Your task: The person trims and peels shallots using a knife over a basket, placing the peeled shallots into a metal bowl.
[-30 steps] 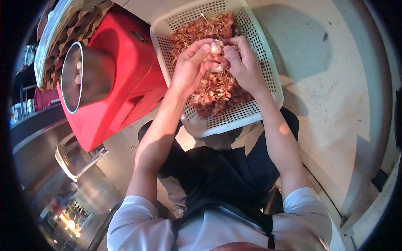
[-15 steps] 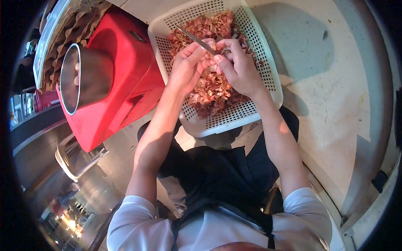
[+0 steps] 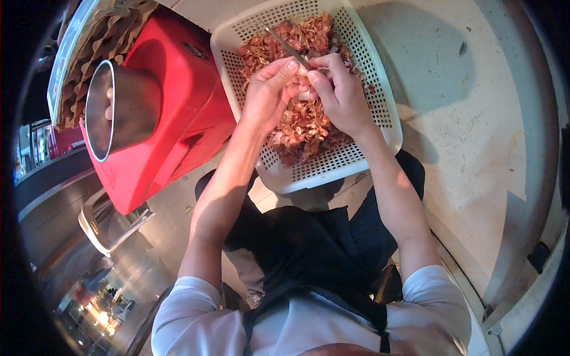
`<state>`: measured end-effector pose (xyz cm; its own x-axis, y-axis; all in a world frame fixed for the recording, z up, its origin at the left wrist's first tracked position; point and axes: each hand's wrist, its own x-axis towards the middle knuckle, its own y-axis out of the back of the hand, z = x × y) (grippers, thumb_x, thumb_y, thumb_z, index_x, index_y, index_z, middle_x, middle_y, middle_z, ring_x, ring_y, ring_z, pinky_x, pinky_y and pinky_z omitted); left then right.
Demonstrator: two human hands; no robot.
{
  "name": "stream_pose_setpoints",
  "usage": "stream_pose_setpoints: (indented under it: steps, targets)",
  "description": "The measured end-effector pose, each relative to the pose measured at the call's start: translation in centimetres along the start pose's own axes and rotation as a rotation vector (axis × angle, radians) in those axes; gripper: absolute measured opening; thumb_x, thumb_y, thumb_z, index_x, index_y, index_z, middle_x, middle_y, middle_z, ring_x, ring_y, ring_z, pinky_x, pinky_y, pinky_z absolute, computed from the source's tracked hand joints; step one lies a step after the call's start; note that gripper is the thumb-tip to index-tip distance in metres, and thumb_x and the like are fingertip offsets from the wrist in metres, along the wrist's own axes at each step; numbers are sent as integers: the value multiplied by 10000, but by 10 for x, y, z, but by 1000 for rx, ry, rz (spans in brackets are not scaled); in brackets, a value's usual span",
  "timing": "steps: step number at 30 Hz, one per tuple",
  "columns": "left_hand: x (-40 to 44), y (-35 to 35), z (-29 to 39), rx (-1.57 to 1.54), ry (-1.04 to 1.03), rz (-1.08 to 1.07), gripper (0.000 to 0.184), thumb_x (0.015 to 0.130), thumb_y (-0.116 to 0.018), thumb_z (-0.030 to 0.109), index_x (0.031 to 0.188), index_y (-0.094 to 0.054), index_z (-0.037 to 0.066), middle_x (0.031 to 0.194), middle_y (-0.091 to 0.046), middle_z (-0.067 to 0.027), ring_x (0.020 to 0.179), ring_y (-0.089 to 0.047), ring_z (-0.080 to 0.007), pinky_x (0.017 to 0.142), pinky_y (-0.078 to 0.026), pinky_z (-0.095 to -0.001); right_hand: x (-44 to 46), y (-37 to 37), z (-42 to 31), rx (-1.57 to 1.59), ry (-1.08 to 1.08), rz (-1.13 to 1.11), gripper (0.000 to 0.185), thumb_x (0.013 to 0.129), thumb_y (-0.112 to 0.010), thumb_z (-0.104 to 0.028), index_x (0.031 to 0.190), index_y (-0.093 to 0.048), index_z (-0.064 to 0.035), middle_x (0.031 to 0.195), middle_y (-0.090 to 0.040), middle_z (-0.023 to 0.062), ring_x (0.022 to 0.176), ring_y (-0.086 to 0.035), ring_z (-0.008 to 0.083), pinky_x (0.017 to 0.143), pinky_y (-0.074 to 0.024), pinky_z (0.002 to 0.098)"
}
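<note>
Over the white perforated basket (image 3: 389, 113), my two hands meet close together. My left hand (image 3: 267, 92) is closed around a small pale shallot (image 3: 303, 77), mostly covered by the fingers. The fingers of my right hand (image 3: 343, 95) grip a knife (image 3: 285, 44), its blade pointing up and to the left across the shallot. Thumb and fingertips of the right hand touch the shallot too. Below both hands lies a heap of dry reddish-brown shallot skins (image 3: 306, 133), spread through the basket.
On the left, a metal pot (image 3: 133, 110) with a few round pale pieces rests on a red plastic stool (image 3: 196, 113). Brown egg trays (image 3: 98, 62) are behind it. A white chair-like frame (image 3: 95, 228) stands lower left. A pale wall panel (image 3: 469, 148) borders the right.
The knife has tilted slightly steeper and shifted right, its blade now nearer the shallot. Both hands stay over the basket with only small finger movements.
</note>
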<state>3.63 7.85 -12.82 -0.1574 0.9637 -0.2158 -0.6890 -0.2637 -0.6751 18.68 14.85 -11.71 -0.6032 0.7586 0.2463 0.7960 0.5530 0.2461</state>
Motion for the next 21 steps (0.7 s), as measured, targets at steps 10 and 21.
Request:
stream_pose_setpoints:
  steps: [10,21]
  targets:
    - [-1,-3,3,-100,2,4,234,998,-479,123,1122,-576,-51,967,-672,-151,851,-676,-229,755,-577,-333,-3,3,-4,18,-91,-109,270,926,-587,-169,1118,-481,-11,731,-622,141,596,-638,256,572,-507,363]
    - [1,10,-1,-27,-10,-33,203,989,-502,109,1092,-598,-37,985,-673,-138,840,-677,-202,753,-579,-305,-4,2,-7,-99,-32,-70,182,979,-522,-177,1063,-500,-17,756,-643,94,665,-639,168,606,-495,298]
